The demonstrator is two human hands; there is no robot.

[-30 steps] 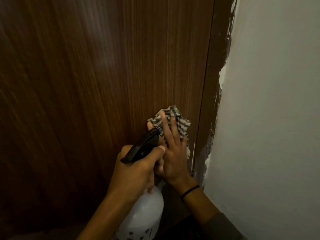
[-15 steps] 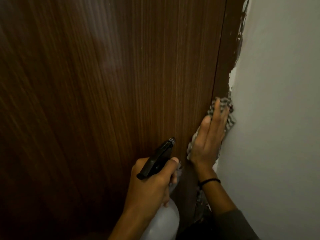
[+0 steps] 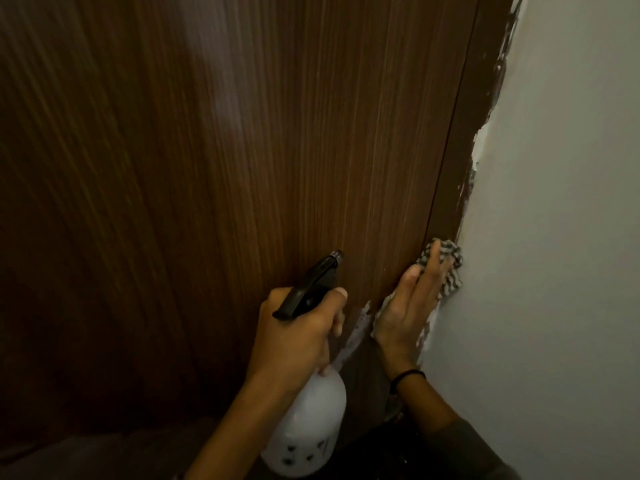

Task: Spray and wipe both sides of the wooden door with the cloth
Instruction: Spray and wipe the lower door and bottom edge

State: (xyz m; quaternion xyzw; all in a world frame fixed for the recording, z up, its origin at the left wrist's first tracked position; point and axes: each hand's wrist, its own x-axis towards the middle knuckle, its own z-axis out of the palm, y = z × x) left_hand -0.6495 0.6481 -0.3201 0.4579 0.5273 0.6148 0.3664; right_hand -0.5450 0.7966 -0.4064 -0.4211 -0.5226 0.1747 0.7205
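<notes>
The dark brown wooden door [image 3: 207,202] fills most of the view, with vertical grain. My left hand [image 3: 298,334] grips a white spray bottle [image 3: 308,431] by its black trigger head [image 3: 311,285], nozzle aimed at the door. My right hand [image 3: 412,299] lies flat, fingers together, pressing a grey striped cloth [image 3: 450,261] against the brown door frame [image 3: 457,150] where it meets the wall. A black band circles the right wrist.
A white wall [image 3: 561,237] stands at the right, close to my right hand, with chipped white paint along the frame's edge [image 3: 476,157]. A white scuffed patch [image 3: 360,323] shows low on the door between my hands. Dark floor lies at the bottom.
My right hand slid the cloth from the door face rightward onto the frame beside the wall. The left hand with the bottle stayed low, and the view shifted slightly.
</notes>
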